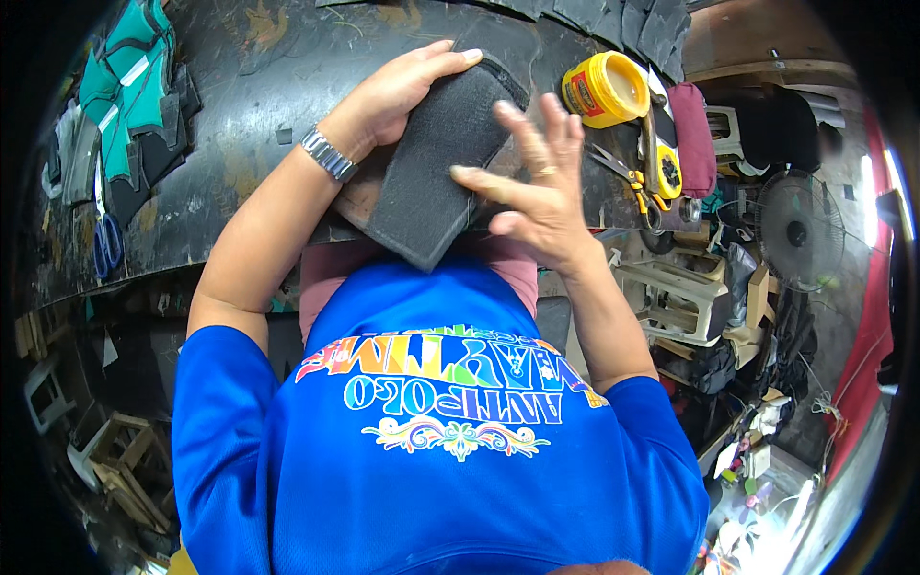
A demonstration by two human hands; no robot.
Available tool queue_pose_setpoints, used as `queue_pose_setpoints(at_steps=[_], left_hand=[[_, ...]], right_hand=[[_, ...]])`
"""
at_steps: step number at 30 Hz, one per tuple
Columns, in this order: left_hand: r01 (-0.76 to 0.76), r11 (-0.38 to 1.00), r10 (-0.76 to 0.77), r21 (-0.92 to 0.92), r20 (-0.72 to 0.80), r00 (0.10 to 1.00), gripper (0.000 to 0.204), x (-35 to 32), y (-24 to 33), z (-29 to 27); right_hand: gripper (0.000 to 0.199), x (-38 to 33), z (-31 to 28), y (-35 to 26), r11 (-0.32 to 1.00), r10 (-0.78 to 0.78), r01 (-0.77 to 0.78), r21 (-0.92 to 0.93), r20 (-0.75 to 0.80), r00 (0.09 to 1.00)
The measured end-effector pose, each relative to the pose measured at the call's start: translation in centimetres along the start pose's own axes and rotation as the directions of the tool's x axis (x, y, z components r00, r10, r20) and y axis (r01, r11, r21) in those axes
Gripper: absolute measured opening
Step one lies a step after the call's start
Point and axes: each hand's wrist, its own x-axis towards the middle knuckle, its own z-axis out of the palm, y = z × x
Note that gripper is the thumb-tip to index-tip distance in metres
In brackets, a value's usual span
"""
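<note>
— How many dark fabric pieces under the hands?
— One dark grey panel [436, 168]. Two hands: left hand [393, 91] and right hand [537, 187].
— And right of that panel?
— One yellow tub [606, 89], one pair of yellow-handled scissors [628, 177], one maroon pouch [692, 134].
— Left of it?
— One pair of blue scissors [105, 244].

Dark scuffed worktable [240, 115] spanned the top from 10 to 1 o'clock, a standing fan [797, 230] stood at 3, a white plastic chair [676, 302] beside it, wooden stools [120, 460] at 8, bright daylight at 4.
</note>
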Motion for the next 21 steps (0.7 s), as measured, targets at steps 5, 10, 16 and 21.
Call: queue_pose_setpoints(at_steps=[5,10,16,21], left_hand=[[-0.156,0.977,0.144,0.144,0.095,0.985,0.066,0.5,1.8,0.8],[-0.2,0.637,0.129,0.745,0.153,0.98,0.053,4.4,2.3,-1.4],[-0.176,0.322,0.393,0.93,0.038,0.919,0.048,2.5,0.7,-3.2],[-0.274,0.207,0.389,0.939,0.178,0.904,0.038,0.0,1.0,-3.7]], right_hand=[[0.037,0.3,-5.6,6.5,0.926,0.36,-0.264,0.27,-0.424,0.831],[0.061,2.1,-6.9,14.1,0.617,0.602,-0.622,-0.482,-0.219,0.768],[0.065,2.6,-8.7,14.7,0.664,0.73,-0.744,-0.068,-0.157,0.666],[0.074,1.7,-8.5,10.7,0.433,0.857,-0.753,-0.495,-0.032,0.514]])
